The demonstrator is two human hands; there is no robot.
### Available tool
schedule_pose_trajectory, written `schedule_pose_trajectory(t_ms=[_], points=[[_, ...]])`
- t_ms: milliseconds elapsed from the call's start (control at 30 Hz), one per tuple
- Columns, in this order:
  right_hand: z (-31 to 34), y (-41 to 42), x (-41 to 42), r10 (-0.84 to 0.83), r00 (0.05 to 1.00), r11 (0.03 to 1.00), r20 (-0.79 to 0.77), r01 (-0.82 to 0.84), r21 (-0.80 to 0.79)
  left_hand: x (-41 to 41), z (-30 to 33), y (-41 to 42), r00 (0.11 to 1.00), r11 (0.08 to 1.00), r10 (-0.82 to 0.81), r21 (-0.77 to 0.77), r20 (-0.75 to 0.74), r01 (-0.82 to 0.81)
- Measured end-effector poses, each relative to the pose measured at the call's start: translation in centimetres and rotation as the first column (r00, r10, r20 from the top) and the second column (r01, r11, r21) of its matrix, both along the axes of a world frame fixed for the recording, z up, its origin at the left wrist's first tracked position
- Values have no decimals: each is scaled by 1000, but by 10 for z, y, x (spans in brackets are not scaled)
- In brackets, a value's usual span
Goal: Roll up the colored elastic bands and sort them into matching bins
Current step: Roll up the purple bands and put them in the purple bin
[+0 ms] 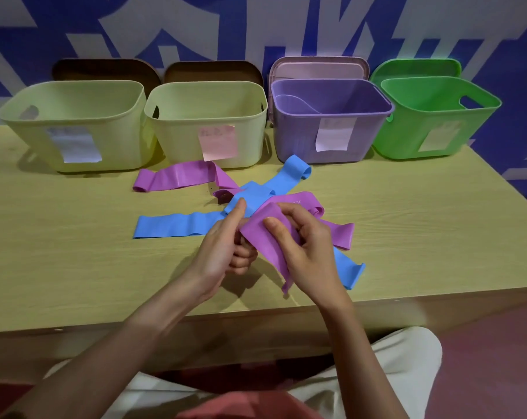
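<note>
While both hands work at the counter's (74,237) near middle, the right hand (310,252) pinches a purple band (263,237), thumb on top; the left hand (226,246) curls round its edge from beneath. Just beyond this grip lie more purple and blue bands (171,226), crossed in a loose heap. Farther off stands the purple bin (331,134). Thin, limp and stretchy, the band looks apt to unroll; pinch its short end and roll tightly.
</note>
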State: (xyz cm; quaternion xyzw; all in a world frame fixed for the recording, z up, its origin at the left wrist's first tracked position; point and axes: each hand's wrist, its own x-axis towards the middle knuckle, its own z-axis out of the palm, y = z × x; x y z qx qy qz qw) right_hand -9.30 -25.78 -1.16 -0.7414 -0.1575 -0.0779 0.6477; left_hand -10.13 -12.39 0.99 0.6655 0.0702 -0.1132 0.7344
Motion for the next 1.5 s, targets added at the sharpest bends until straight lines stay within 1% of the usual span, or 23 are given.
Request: schedule_pose_trajectory(t_ms=[67,100,200,267,300,367,433,533,600,667,767,900,967,1033,1067,1100,1167,1200,1267,1333,1400,1467,1500], points=[[-2,0,2,-4,1000,1000,5,4,-5,-2,-1,1,996,998,-13,68,94,7],[-2,0,2,-3,1000,1000,3,3,-3,-3,-2,1,985,992,-5,126,171,-17],[-2,3,3,8,1000,1000,-24,-7,29,-5,-9,1,909,929,-13,341,417,-142],[-3,3,3,23,999,997,-43,-20,70,-6,-11,2,885,896,-30,406,464,-182],[-3,3,2,39,998,995,-54,-33,98,-6,-11,3,887,897,-19,400,461,-189],[-3,2,0,88,993,982,-73,-74,176,-4,-8,2,918,936,32,310,395,-166],[-2,1,-1,119,991,973,-62,-104,206,-5,0,1,967,976,75,182,242,-121],[5,0,-1,155,987,971,-37,-145,190,-7,10,0,998,999,44,-8,41,-43],[10,-1,0,147,989,972,-12,-143,185,-8,15,2,1000,996,-9,-91,-24,7],[13,-1,0,119,993,980,20,-121,158,-6,15,2,999,995,-39,-95,-36,36],[11,0,0,60,997,993,40,-64,97,-3,13,0,1000,999,-8,32,-11,9],[3,2,1,-16,1000,996,21,14,84,-2,6,-4,990,988,56,136,129,-74],[2,4,2,-29,1000,995,8,28,96,-2,-1,-4,956,963,75,228,284,-143],[0,6,4,-37,999,995,2,36,95,-4,-9,-3,878,884,19,402,478,-238],[-1,7,4,-43,999,995,0,43,94,-4,-11,-3,846,840,-12,464,533,-280],[-1,8,4,-47,999,994,-6,47,97,-4,-13,-3,826,806,-27,501,563,-316],[-2,8,3,-26,999,991,-21,28,127,-3,-14,-2,817,778,-19,522,576,-350],[-3,7,3,-5,1000,990,-23,8,144,-1,-13,-3,825,783,-3,515,565,-350],[-3,4,1,28,1000,986,-11,-26,163,0,-9,-5,862,836,69,443,502,-325],[-3,1,0,55,998,987,4,-55,151,2,-2,-7,929,914,157,307,336,-266],[-1,0,-1,81,997,988,8,-81,129,2,6,-7,979,971,175,146,105,-190],[1,-1,1,87,995,991,38,-90,99,2,9,-5,987,989,145,-3,-69,-146],[2,0,2,76,996,993,55,-81,86,1,9,-4,985,990,124,-47,-117,-130]])
